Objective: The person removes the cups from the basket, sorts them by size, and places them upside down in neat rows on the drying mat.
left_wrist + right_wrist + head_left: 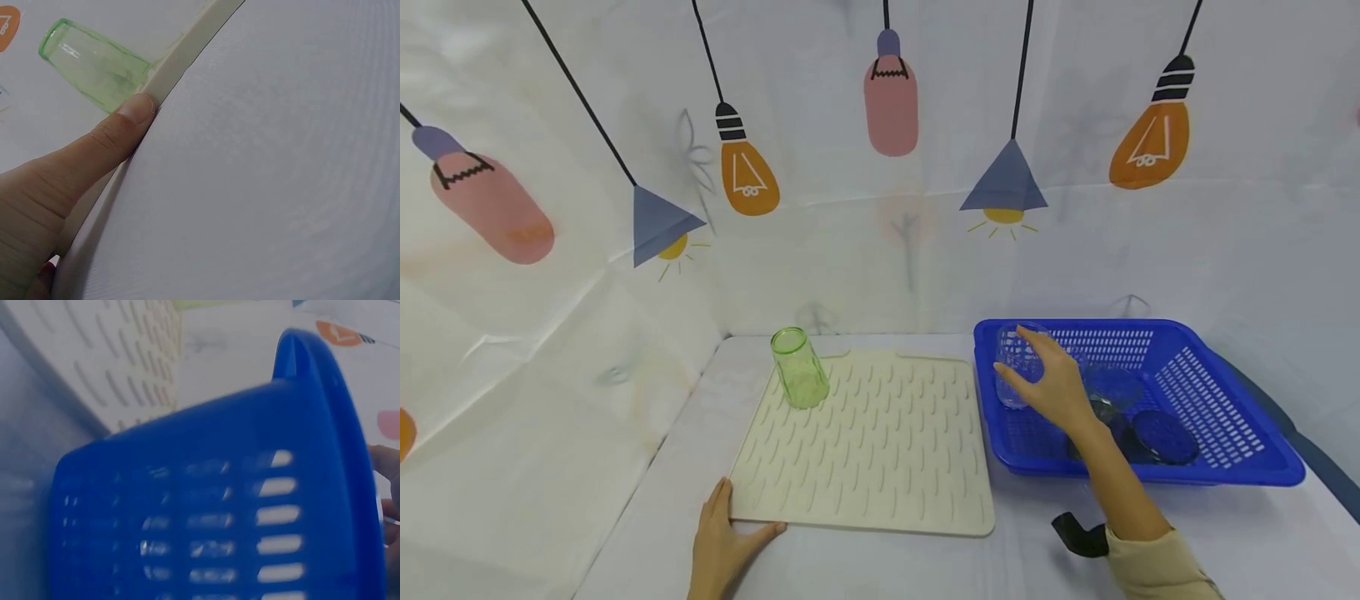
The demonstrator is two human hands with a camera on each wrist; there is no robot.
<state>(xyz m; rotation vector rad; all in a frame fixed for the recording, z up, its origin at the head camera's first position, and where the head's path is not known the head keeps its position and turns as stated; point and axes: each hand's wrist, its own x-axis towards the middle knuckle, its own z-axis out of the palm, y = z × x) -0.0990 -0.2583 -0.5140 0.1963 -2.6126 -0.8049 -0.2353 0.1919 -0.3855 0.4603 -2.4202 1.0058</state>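
Observation:
My left hand (721,533) rests at the near left corner of a cream ridged drying mat (880,467), fingers along the left side and straight thumb touching the front edge. A green drinking glass (801,375) stands on the mat's far left part; the left wrist view shows it beyond the thumb. Inside the left end of a blue plastic basket (1240,467), my right hand (1056,387) curves its thumb and fingers round a clear drinking glass (1018,354). In the right wrist view the basket wall hides most of that glass.
Dark and clear glassware (1165,437) lies in the basket, right of my right hand. A white cloth covers the table (880,567). Behind it hangs a white sheet (820,258) printed with lamps. A black strap piece (1078,535) sticks out at my right wrist.

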